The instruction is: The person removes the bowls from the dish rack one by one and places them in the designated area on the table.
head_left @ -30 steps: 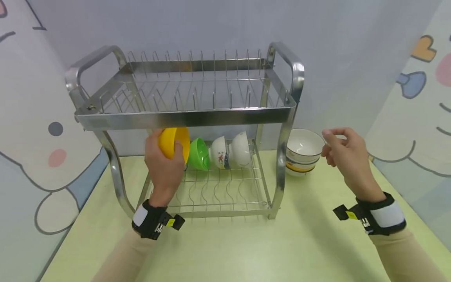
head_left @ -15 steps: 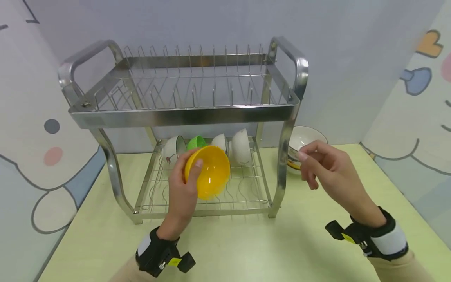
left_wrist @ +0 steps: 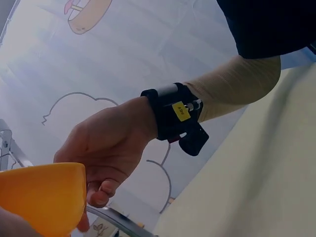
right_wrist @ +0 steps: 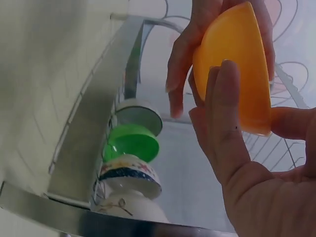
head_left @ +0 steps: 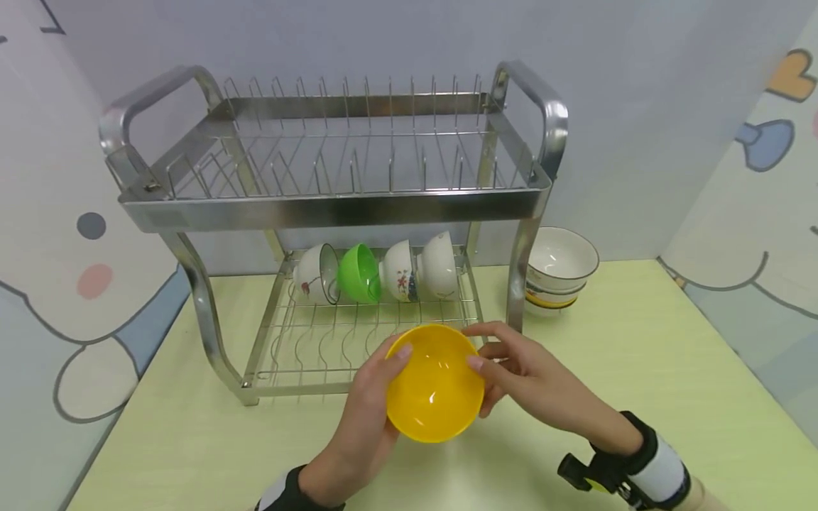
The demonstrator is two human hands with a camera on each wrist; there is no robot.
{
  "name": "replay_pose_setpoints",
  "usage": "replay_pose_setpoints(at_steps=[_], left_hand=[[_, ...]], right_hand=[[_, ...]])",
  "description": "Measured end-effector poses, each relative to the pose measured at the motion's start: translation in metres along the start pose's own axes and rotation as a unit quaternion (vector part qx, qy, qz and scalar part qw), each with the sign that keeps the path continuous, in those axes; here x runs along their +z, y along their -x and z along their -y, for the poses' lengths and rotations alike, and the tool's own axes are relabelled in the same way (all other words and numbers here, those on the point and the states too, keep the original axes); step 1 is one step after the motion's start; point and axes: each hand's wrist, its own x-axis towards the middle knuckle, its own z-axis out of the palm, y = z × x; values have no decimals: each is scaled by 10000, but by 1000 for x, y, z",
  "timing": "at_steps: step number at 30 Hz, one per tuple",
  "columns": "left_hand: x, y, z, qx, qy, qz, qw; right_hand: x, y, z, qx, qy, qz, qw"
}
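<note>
Grips a round yellow bowl point(head_left: 434, 387) in the left hand point(head_left: 366, 408), with the thumb over its left rim, and pinches the opposite side with the right hand point(head_left: 527, 376), fingers along the outer wall. Holds it between both, mouth toward the head, with no long axis, before a steel rack point(head_left: 332, 211). Has a bowl stack point(head_left: 556, 280) beyond, beside the rack, nearer the right hand.

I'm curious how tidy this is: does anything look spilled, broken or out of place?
Nothing stands out: no spill or break shows. The yellow bowl looks whole, four bowls sit tilted in a row on the dish rack's lower tier, and the bowl stack beside it looks neat.
</note>
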Motion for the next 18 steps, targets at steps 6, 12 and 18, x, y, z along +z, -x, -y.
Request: replay_pose_setpoints(at_steps=[6,12,18], left_hand=[[0,7,16,-578,175,-177,9980],[-4,8,27,-800,221,-98,9965],[-4,9,35,-988,259,-89,9947]], right_hand=[[11,3,-12,408,-397,260,9980],[19,6,-24,551,-709,409,9951],[24,8,-36,743,-544,199,9956]])
